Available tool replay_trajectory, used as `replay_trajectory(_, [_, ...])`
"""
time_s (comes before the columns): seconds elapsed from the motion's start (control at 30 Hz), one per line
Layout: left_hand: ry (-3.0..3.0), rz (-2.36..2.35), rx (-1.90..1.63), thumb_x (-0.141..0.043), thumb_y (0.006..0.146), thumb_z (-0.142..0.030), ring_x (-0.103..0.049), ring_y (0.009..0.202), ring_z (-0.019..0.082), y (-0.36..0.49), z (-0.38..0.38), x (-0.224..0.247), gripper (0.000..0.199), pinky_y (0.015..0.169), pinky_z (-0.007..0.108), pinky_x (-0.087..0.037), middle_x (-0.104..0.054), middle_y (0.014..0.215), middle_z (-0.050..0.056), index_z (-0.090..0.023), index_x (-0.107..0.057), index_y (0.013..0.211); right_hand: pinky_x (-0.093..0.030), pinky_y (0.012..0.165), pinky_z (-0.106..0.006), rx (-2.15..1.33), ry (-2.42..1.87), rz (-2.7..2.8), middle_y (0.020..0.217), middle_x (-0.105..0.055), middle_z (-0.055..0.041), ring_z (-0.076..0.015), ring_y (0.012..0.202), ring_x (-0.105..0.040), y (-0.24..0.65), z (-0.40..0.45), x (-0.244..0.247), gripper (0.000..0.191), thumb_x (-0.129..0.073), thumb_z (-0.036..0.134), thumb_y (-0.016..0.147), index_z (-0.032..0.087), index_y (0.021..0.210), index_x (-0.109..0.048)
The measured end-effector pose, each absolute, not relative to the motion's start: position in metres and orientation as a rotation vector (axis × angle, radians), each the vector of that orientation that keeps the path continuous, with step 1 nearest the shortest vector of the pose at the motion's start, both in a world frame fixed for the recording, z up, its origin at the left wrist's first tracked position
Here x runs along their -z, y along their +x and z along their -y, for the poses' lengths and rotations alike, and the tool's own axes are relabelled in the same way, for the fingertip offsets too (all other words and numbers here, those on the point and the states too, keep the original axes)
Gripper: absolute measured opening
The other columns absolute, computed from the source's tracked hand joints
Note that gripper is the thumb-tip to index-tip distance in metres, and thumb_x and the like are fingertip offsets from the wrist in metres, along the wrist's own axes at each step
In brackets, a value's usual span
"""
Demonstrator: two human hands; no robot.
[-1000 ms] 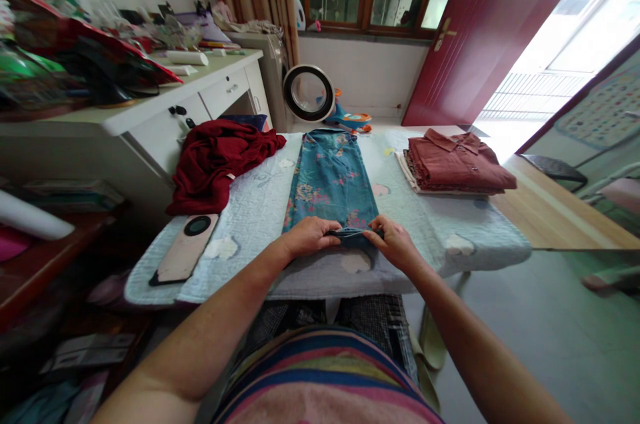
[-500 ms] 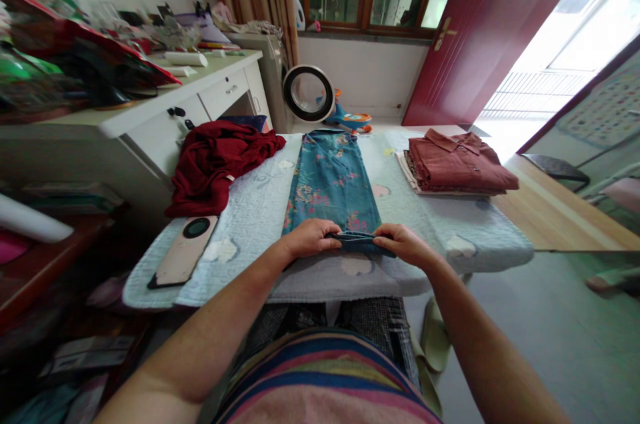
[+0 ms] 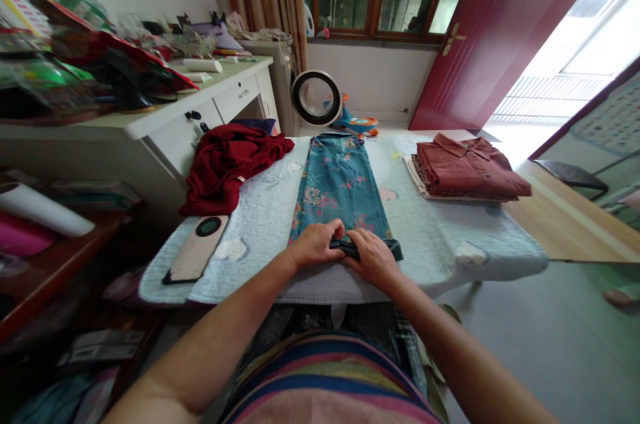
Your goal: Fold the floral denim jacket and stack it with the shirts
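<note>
Floral blue garment (image 3: 340, 184) centre frame, both hands (image 3: 316, 245) (image 3: 373, 256) at its near edge; folded rust shirt (image 3: 465, 169) right.

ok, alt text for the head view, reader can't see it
Left hand and right hand, close together, hold the folded near edge of a blue floral garment on a pale quilt. A phone and a crumpled red cloth lie to its left, a stack of folded clothes to its right.

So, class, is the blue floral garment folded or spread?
Partly folded: the garment lies flat, its near end bunched between left hand and right hand.
</note>
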State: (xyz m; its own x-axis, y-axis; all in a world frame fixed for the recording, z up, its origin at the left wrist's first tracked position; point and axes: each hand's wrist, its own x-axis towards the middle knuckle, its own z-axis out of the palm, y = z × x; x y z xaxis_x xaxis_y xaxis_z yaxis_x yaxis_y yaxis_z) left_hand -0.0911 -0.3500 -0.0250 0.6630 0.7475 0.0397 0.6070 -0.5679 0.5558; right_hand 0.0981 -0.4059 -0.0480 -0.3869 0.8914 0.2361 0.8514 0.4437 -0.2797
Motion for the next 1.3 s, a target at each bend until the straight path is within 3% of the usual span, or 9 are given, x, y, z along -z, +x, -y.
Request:
replay_trajectory(0.3, [2.523,-1.155,-0.262,-0.06,0.085,-0.032,-0.067,0.087,0.024,-0.09,0.374,0.024,0.023,0.075,0.03,-0.042,-0.07,0.09,0.003,-0.024,-0.051,0.105,-0.044,0.077,-0.025,-0.434,-1.358,2.448,0.097,-0.059,-0.0025,-0.0166,0.09,-0.06,0.103,0.392,0.038,0.023,-0.068,0.037,0.085,0.02,0.1,-0.063])
replay_trajectory(0.53, [2.514,-1.214,-0.262,-0.06,0.086,-0.027,-0.062,0.104,0.026,-0.094,0.382,0.027,0.039,0.087,0.034,-0.045,-0.066,0.112,0.008,-0.024,-0.047,0.122,-0.041,0.072,-0.024,-0.46,-1.348,2.467,0.09,-0.062,-0.0015,-0.016,0.084,-0.061,0.107,0.387,0.034,0.016,-0.067,0.033,0.086,0.02,0.095,-0.064])
replay_trajectory(0.67, [2.509,-1.212,-0.142,-0.055,0.084,-0.017,-0.06,0.106,0.026,-0.11,0.378,0.016,0.029,0.09,0.035,-0.044,-0.066,0.11,0.009,-0.022,-0.057,0.112,-0.04,0.071,-0.024,-0.461,-1.355,2.475,0.087,-0.064,-0.0015,-0.0163,0.082,-0.061,0.108,0.382,0.026,0.012,-0.066,0.029,0.086,0.02,0.094,-0.065])
replay_trajectory(0.8, [2.278,-0.987,-0.082,-0.06,0.084,-0.032,-0.063,0.091,0.021,-0.133,0.356,-0.009,0.027,0.079,0.027,-0.046,-0.069,0.101,0.003,-0.022,-0.062,0.109,-0.039,0.069,-0.024,-0.455,-1.357,2.473,0.085,-0.067,-0.002,-0.0166,0.078,-0.061,0.106,0.377,0.013,0.012,-0.065,0.03,0.086,0.021,0.095,-0.066])
replay_trajectory(0.87, [2.139,-0.863,-0.108,-0.052,0.09,-0.041,-0.063,0.091,0.018,-0.139,0.337,-0.019,0.032,0.08,0.024,-0.046,-0.069,0.104,0.001,-0.022,-0.062,0.114,-0.038,0.069,-0.024,-0.47,-1.346,2.461,0.085,-0.067,-0.0021,-0.0166,0.078,-0.061,0.106,0.376,0.008,0.012,-0.064,0.03,0.087,0.021,0.095,-0.066])
replay_trajectory(0.93, [2.059,-0.824,-0.177,-0.043,0.095,-0.04,-0.062,0.1,0.017,-0.138,0.315,-0.021,0.034,0.088,0.024,-0.044,-0.068,0.111,0.002,-0.02,-0.063,0.115,-0.038,0.068,-0.024,-0.486,-1.332,2.452,0.084,-0.066,-0.0022,-0.0167,0.078,-0.061,0.106,0.376,0.005,0.012,-0.063,0.031,0.088,0.021,0.093,-0.065])
replay_trajectory(1.1, [1.984,-0.643,-0.23,-0.048,0.092,-0.029,-0.054,0.119,0.017,-0.108,0.263,0.002,0.033,0.106,0.029,-0.035,-0.063,0.128,0.003,-0.02,-0.062,0.12,-0.038,0.067,-0.024,-0.564,-1.316,2.415,0.082,-0.065,-0.0017,-0.0164,0.076,-0.06,0.109,0.37,-0.003,0.013,-0.064,0.034,0.088,0.021,0.089,-0.064])
replay_trajectory(1.3, [1.793,-0.572,-0.09,-0.053,0.09,-0.034,-0.062,0.103,0.016,-0.09,0.234,0.029,0.033,0.096,0.027,-0.044,-0.068,0.116,0.003,-0.02,-0.064,0.118,-0.037,0.062,-0.022,-0.728,-1.319,2.309,0.076,-0.066,0.0006,-0.0135,0.069,-0.058,0.115,0.348,-0.031,0.015,-0.063,0.036,0.088,0.021,0.086,-0.065])
